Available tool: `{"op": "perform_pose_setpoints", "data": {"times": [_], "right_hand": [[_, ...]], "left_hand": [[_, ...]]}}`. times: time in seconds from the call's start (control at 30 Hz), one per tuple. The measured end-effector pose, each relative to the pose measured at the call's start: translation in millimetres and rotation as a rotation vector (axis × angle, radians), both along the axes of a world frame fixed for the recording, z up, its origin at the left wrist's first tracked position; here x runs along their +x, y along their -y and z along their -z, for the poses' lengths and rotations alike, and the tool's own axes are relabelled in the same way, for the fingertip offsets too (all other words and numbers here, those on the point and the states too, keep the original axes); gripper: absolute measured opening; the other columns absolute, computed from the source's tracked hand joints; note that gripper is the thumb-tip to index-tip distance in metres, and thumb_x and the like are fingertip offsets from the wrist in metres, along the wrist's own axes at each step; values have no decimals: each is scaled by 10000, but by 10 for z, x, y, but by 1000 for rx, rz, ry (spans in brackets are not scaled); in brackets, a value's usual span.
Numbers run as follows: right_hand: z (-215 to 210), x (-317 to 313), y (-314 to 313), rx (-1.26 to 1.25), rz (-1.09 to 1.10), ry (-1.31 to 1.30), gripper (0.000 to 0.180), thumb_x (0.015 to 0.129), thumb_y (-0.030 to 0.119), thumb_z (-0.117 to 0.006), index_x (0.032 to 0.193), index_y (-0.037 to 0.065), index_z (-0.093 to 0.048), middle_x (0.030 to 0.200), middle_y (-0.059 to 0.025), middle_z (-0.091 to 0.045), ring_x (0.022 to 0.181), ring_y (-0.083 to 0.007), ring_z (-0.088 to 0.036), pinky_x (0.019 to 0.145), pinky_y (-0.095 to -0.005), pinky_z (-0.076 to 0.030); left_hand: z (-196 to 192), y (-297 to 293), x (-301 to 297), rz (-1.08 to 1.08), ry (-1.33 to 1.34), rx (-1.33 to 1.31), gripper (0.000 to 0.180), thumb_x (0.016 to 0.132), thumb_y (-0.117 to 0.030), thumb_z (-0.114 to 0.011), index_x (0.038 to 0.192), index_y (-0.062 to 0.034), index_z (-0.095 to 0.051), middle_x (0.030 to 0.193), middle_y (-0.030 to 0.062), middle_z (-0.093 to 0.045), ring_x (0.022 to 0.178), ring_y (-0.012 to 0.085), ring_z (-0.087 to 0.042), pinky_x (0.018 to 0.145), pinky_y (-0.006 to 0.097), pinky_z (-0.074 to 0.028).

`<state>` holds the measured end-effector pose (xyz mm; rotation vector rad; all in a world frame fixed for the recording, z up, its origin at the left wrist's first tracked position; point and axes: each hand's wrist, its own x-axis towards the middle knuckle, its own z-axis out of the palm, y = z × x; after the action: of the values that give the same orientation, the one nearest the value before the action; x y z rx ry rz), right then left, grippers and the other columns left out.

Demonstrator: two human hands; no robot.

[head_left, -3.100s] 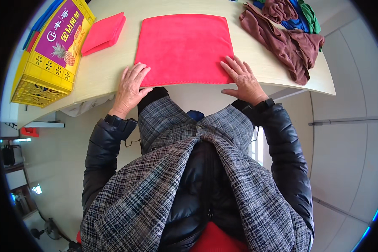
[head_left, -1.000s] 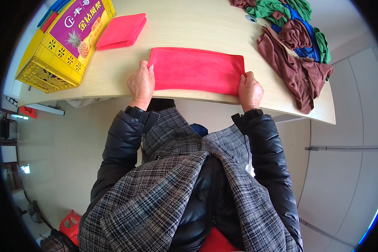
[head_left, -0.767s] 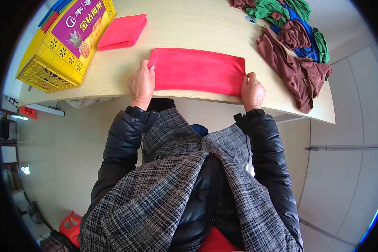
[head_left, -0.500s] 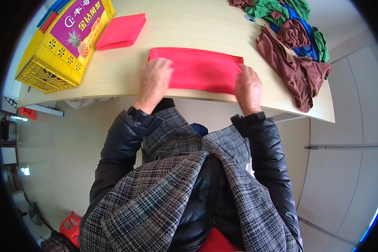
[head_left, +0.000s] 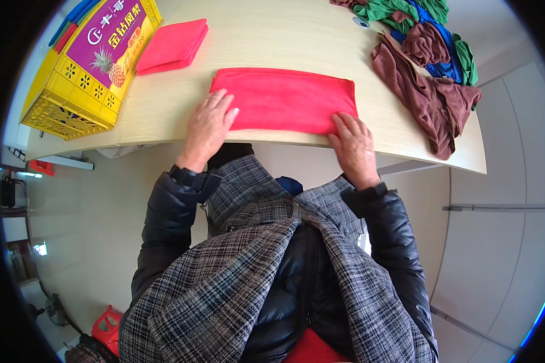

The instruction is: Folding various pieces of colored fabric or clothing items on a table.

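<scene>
Red cloth (head_left: pixel 278 100), upper centre: seemingly folded once.
Red bundle (head_left: pixel 172 45), upper left: folded smaller.
Brown cloth (head_left: pixel 415 91), upper right: unfolded.
Left hand (head_left: pixel 206 126), right hand (head_left: pixel 354 145): uncurled, over red cloth's ends.

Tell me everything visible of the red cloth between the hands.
The red cloth looks soft, with a stitched hem along its far side. It lies flat on the table, close to the front edge, a wide rectangle, apparently folded. The left hand touches its left end, the right hand its near right corner.
</scene>
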<state>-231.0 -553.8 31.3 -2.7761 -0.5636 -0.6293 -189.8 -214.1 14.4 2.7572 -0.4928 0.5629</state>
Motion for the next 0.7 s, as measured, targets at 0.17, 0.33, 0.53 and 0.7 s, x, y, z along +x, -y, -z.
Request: {"op": "perform_pose_setpoints", "data": {"times": [0.17, 0.33, 0.53, 0.7], "right_hand": [[-150, 71, 63, -18, 66, -10, 337, 929, 182, -658, 1222, 16, -658, 1187, -155, -668, 1158, -345, -586, 1026, -455, -440], [27, 507, -560, 195, -100, -129, 382, 994, 249, -570, 1289, 16, -631, 1288, -183, -644, 1272, -381, -542, 1098, -482, -400], [149, 718, -617, 24, 102, -293, 558, 1039, 410, -468, 1464, 48, -484, 1526, -174, -460, 1448, -405, -364, 1160, -548, -320], [258, 769, -405, -53, 217, -306, 666, 1034, 501, -445, 1550, 86, -378, 1616, -148, -346, 1503, -417, -268, 1181, -591, -272]], "left_hand": [[-144, 179, 8, 19, 55, 78, 426, 1037, -321, -528, 1266, 19, -648, 1380, 188, -604, 1342, 330, -515, 1162, 457, -359], [-53, 743, 272, 318, 16, 21, 440, 1037, -313, -530, 1303, 25, -622, 1407, 193, -584, 1351, 339, -509, 1169, 470, -346], [85, 716, 354, 325, -173, -28, 501, 1061, -370, -476, 1444, -50, -526, 1545, 148, -460, 1461, 310, -381, 1214, 469, -263], [53, 647, 243, 242, -253, 40, 564, 1072, -471, -372, 1517, -136, -461, 1616, 117, -366, 1516, 307, -272, 1230, 512, -195]]}}
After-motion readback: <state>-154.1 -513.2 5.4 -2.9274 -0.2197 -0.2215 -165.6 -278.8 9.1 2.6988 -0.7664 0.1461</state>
